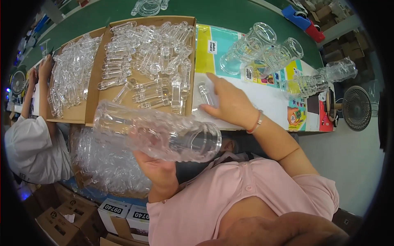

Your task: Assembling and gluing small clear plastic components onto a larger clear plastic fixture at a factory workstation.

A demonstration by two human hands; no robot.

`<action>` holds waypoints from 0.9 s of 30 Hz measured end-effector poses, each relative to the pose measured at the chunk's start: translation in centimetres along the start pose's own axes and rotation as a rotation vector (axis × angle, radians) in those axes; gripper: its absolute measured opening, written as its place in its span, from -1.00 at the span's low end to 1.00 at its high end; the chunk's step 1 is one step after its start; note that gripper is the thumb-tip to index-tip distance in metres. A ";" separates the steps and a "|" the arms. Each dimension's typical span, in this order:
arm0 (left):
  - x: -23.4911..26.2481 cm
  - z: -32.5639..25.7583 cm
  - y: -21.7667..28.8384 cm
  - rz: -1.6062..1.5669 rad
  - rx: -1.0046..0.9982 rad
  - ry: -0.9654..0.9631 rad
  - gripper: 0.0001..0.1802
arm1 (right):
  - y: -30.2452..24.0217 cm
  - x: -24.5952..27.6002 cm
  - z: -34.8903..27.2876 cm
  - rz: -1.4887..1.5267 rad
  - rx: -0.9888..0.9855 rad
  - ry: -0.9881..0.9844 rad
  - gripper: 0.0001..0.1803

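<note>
My left hand (pixel 158 166) is wrapped around a large clear plastic tube-like part (pixel 180 137), held tilted sideways in front of my chest. Its round open end points right, and its surface looks ridged or covered in thin film; I cannot tell which. Over the cardboard-covered table, my right hand (pixel 234 102) has thumb and index finger spread. Between them a small clear plastic piece (pixel 204 93) lies on a white surface at the box's right edge; whether my fingers touch it is unclear. Several similar small clear pieces (pixel 154 57) fill the open cardboard box (pixel 119 91).
Several larger clear assembled vessels (pixel 271 53) stand at the back right, with another clear part (pixel 320 78) further right. A second box of clear pieces (pixel 76 61) is at left, beside a co-worker's arm (pixel 44 82). Plastic-wrapped parts (pixel 108 164) lie below. A fan (pixel 356 107) is right.
</note>
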State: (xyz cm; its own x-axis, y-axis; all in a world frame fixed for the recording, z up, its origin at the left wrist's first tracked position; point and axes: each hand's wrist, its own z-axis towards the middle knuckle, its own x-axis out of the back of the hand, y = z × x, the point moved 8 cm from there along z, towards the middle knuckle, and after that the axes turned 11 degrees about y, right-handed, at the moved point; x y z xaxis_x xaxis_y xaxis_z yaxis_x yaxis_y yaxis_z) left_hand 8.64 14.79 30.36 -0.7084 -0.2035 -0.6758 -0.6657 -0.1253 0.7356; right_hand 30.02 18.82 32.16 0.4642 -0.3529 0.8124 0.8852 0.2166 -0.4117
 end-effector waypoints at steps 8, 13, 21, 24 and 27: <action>-1.6 -2.0 -2.1 0.014 0.371 -0.073 0.11 | 3.6 -0.5 -3.0 0.699 -0.468 -0.255 -0.44; -4.6 -4.3 -3.5 0.209 0.254 -0.206 0.14 | 1.8 4.7 -6.9 1.481 -0.694 -0.226 -0.39; -10.3 -8.0 -5.0 0.236 0.238 -0.349 0.12 | 2.8 10.5 -11.5 1.357 -0.667 -0.080 -0.38; -11.2 -9.0 -5.2 0.265 0.239 -0.375 0.12 | 3.6 11.9 -12.2 1.275 -0.569 0.034 -0.44; -12.0 -10.0 -5.7 0.266 0.258 -0.403 0.13 | 4.0 12.7 -12.8 1.329 -0.623 0.065 -0.47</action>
State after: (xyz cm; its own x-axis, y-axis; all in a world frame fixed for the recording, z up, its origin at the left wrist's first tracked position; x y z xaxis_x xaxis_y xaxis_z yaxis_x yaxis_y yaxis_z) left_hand 23.26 8.23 34.79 -0.8600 0.1986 -0.4701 -0.4517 0.1326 0.8823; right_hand 39.82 3.58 35.55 0.9157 -0.2550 -0.3107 -0.3227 -0.0057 -0.9465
